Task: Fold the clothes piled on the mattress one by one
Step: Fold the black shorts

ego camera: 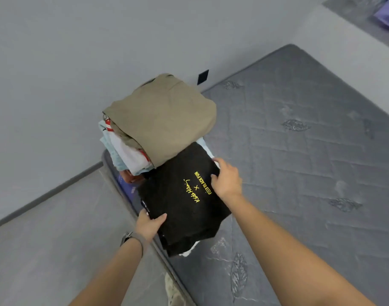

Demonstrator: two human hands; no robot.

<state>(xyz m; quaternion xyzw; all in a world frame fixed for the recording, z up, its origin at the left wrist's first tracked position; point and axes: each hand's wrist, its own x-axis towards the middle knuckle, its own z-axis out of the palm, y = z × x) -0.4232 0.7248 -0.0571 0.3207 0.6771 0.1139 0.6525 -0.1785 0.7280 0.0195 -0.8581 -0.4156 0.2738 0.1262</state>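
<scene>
1. Gripped the folded black shirt [184,202] at opposite edges: left hand [149,225] near corner, right hand [226,181] far edge.
2. Kept thumbs on top, likely to preserve folds.
3. Held over mattress [310,162] edge, just before the tan-topped pile [160,118].

A folded black garment [184,202] with yellow lettering on its top face lies flat at the mattress [299,151] edge, near one corner. Just beyond it, touching its far side, stands a stack of folded clothes [131,151] (white, light blue, red-striped layers) topped by a folded khaki garment [162,120].
</scene>
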